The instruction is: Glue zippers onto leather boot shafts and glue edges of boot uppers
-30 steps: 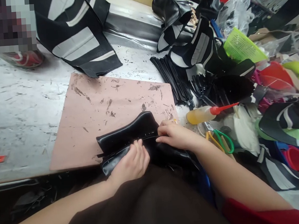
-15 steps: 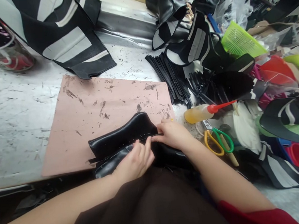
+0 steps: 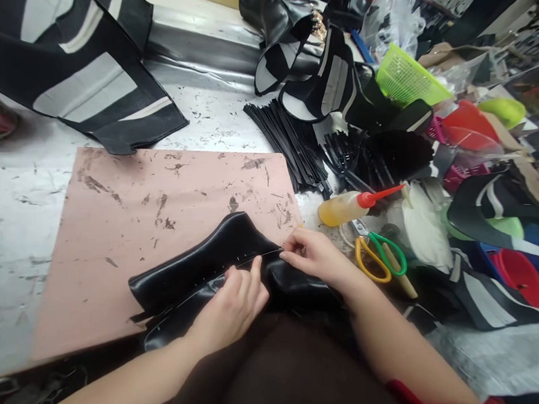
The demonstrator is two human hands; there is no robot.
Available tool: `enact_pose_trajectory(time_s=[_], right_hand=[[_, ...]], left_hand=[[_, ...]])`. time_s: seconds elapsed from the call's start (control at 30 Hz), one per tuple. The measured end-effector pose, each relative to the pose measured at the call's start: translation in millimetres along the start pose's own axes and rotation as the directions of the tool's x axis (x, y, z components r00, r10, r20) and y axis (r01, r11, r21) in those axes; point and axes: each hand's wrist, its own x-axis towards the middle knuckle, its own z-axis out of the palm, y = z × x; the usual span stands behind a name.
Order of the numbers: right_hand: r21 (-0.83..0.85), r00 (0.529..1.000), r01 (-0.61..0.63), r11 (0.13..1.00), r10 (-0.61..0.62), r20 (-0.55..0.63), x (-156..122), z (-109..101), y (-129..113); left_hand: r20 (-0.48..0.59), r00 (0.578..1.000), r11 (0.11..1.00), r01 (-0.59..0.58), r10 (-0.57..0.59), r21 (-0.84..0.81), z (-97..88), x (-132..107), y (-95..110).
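A glossy black leather boot upper [image 3: 200, 260] lies on the pink mat [image 3: 127, 218] at the table's front edge, partly over my lap. Small pale marks run along its seam. My left hand [image 3: 232, 297] grips the near half of the leather, its fingertips pressed at the seam. To the right, my right hand [image 3: 314, 255] pinches the leather edge at the seam's end between thumb and fingers. A thin dark strip sticks out at the seam's left end. Whatever lies under my fingers is hidden.
Right of the mat are a glue bottle [image 3: 341, 209] with a red nozzle and scissors [image 3: 373, 271] with yellow and green handles. Black strips [image 3: 288, 145] lie behind them. More boot pieces [image 3: 86, 85], a lime basket [image 3: 408, 78] and red containers crowd the table.
My right hand has lifted slightly and drawn a little away from my left, still pinching at the seam's end. The view has shifted, so the table things appear further left.
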Motion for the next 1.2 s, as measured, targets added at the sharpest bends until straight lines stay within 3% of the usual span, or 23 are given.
enact_pose_trajectory(time_s=[0.23, 0.4, 0.47, 0.6, 0.67, 0.83, 0.97, 1.07, 1.2], right_hand=[[-0.242, 0.996, -0.037, 0.970, 0.054, 0.064, 12.5, -2.9, -5.4], [-0.354, 0.972, -0.137, 0.925, 0.194, 0.132, 20.2, -8.8, -15.4], [-0.407, 0.969, -0.176, 0.896, 0.232, 0.091, 21.8, -13.5, -16.0], [-0.504, 0.950, -0.312, 0.806, 0.259, -0.174, 16.8, -27.4, -5.2], [-0.457, 0.925, -0.377, 0.806, 0.301, -0.231, 11.7, -33.4, 2.7], [-0.352, 0.929, -0.345, 0.870, 0.369, 0.003, 3.7, -33.9, 13.0], [-0.306, 0.941, -0.338, 0.890, 0.315, -0.124, -2.1, -34.0, 12.2], [-0.104, 0.901, -0.408, 0.907, 0.382, -0.207, -6.9, -37.5, 8.2], [0.182, 0.867, -0.466, 0.866, 0.488, -0.102, -10.5, -36.9, 1.0]], left_hand=[[-0.011, 1.000, 1.000, 0.011, -0.011, -0.004, -1.1, -1.0, -4.7], [-0.055, 0.998, 0.999, 0.021, -0.023, -0.037, 2.5, 1.0, -4.4], [-0.074, 0.997, 0.998, 0.010, -0.015, -0.061, 3.6, 2.2, -5.2], [-0.081, 0.997, 0.993, -0.014, 0.005, -0.118, 3.0, 0.8, -7.4], [-0.089, 0.996, 0.990, -0.002, -0.010, -0.141, 2.1, -3.2, -7.0], [-0.148, 0.985, 0.984, 0.067, -0.092, -0.165, 1.3, -23.4, -0.5], [-0.250, 0.949, 0.975, 0.156, -0.192, -0.157, 0.6, -46.7, 4.6], [-0.329, 0.909, 0.961, 0.204, -0.257, -0.187, -3.2, -65.3, 6.5], [-0.278, 0.903, 0.934, 0.267, -0.329, -0.239, -8.0, -83.9, 9.1]])
